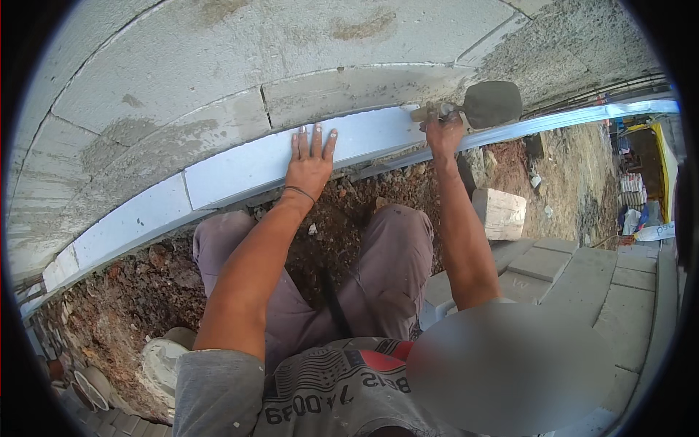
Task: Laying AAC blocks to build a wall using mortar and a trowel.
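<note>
My left hand (309,171) lies flat on a long white block (244,169), fingers spread toward the grey wall (291,44). The block belongs to a row along the wall's foot, with another white block (135,222) adjoining its left end. At its right end, my right hand (443,132) is closed round the handle of a trowel (493,104). The trowel's broad grey blade points right, close to the wall. A long pale straight bar (575,120) runs from near the block's right end to the far right, passing by my right wrist.
Rough soil with stones (171,280) lies under my bent knees. A loose pale block (501,213) stands right of my right forearm. Grey blocks (579,280) are laid at the lower right. A bucket (164,364) sits at the lower left. Stacked materials (632,189) are at the far right.
</note>
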Tool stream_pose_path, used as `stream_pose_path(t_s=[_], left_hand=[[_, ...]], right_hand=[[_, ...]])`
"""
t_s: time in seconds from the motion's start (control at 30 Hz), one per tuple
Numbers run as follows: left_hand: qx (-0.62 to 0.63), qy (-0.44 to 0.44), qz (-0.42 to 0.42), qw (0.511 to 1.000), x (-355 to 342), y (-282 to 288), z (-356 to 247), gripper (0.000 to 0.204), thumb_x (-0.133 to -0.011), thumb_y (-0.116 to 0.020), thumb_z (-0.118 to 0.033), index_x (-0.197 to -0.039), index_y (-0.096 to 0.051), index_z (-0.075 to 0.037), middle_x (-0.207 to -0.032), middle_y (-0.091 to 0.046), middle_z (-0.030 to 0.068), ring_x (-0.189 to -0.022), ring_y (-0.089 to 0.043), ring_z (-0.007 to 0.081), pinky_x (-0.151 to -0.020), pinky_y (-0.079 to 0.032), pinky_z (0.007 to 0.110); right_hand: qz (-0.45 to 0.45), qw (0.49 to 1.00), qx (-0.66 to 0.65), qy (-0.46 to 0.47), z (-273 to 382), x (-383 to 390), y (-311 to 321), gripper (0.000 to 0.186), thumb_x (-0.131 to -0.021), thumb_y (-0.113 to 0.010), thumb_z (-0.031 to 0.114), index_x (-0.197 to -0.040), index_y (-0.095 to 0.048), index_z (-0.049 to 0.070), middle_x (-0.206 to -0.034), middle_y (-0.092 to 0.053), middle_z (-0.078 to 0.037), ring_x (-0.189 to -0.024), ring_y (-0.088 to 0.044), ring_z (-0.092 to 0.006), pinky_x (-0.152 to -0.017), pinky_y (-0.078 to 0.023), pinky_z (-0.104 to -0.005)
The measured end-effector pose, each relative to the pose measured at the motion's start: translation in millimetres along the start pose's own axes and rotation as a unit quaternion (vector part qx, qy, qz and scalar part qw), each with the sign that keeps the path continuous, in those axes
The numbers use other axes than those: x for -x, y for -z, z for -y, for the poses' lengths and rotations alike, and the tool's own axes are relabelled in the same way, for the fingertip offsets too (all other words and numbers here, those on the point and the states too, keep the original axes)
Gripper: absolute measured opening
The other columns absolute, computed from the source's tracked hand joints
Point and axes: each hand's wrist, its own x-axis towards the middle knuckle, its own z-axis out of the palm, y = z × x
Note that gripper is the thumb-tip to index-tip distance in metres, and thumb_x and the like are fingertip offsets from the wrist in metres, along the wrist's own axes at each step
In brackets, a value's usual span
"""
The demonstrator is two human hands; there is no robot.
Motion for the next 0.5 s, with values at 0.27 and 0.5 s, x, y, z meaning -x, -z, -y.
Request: stream_pose_path(t_s=[0.27, 0.5], left_hand=[[0.003, 0.001, 0.003, 1.000, 1, 1, -3, 0.070, -0.091, -0.056, -0.007, -0.157, -0.034, -0.012, -0.155, -0.038, 0.0243, -0.140, -0.039, 0.0481, -0.118, -0.030, 0.057], [0.007, 0.013, 0.013, 1.000, -1, 4, -8, 0.069, -0.093, -0.055, -0.012, -0.158, -0.031, -0.013, -0.157, -0.036, 0.0222, -0.145, -0.032, 0.0452, -0.121, -0.024, 0.056]], right_hand=[[-0.077, 0.996, -0.036, 0.029, 46, -24, 45, 0.027, -0.091, -0.074, 0.016, -0.102, -0.062, -0.006, -0.083, -0.070, -0.013, -0.062, -0.068, -0.0170, -0.053, -0.051, -0.0308], [-0.064, 0.995, -0.068, 0.022, 29, -8, 52, 0.028, -0.090, -0.075, 0.016, -0.104, -0.065, -0.006, -0.086, -0.071, -0.012, -0.067, -0.069, -0.0162, -0.053, -0.054, -0.0293]])
